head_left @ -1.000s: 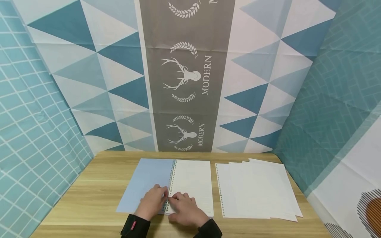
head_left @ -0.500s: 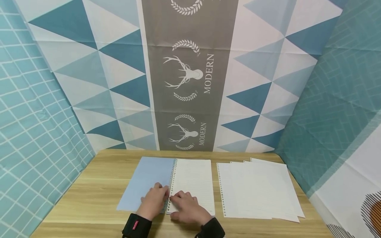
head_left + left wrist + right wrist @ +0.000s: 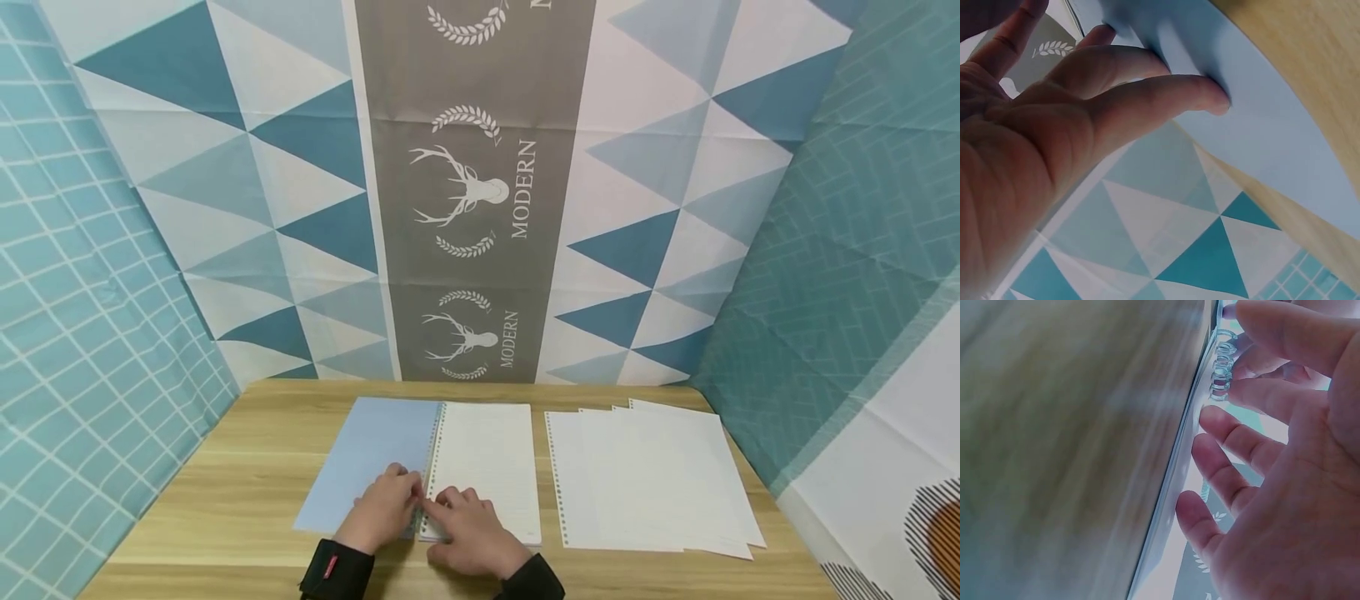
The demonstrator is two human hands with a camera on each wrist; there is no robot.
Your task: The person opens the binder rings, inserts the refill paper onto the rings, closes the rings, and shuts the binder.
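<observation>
An open ring-bound notebook (image 3: 487, 450) lies on the wooden table, its pale blue cover (image 3: 382, 433) to the left and lined white pages to the right. My left hand (image 3: 384, 504) reaches to the binding from the cover side; in the left wrist view several fingertips (image 3: 1216, 103) rest on the blue cover. My right hand (image 3: 472, 533) lies over the lower page, its index fingertip close beside the left hand at the binding. Clear rings (image 3: 1222, 365) show by the right fingers in the right wrist view. The fingers hide part of the lower binding.
Several loose sheets with punched holes (image 3: 652, 483) lie fanned and overlapping right of the notebook. Wood surface (image 3: 225, 500) shows left of the cover. Patterned cloth (image 3: 465, 250) hangs behind the table, with tiled-pattern cloth along both sides.
Both hands stay at the lower binding, with only slight finger shifts; the right index fingertip has edged left toward the left hand. Notebook and loose sheets keep their places.
</observation>
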